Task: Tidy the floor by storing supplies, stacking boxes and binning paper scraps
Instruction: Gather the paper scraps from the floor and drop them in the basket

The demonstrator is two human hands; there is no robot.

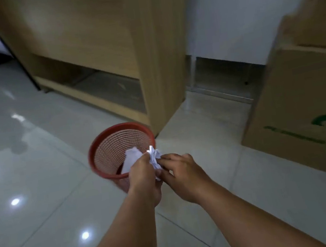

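Crumpled paper [154, 156], pinched jointly by left hand [142, 176] and right hand [183, 175], above the near rim of a red mesh bin [99, 146] holding another scrap [130, 160].

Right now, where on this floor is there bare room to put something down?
Open tile lies left of the red bin; a narrower patch lies between bin and cardboard box. Crowded at the bin's rim: left hand and right hand hold crumpled paper there.

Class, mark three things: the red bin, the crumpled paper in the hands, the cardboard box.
red bin [119, 126]: head view, far rim.
crumpled paper [155, 158]: head view, its middle.
cardboard box [301, 92]: head view, front face.
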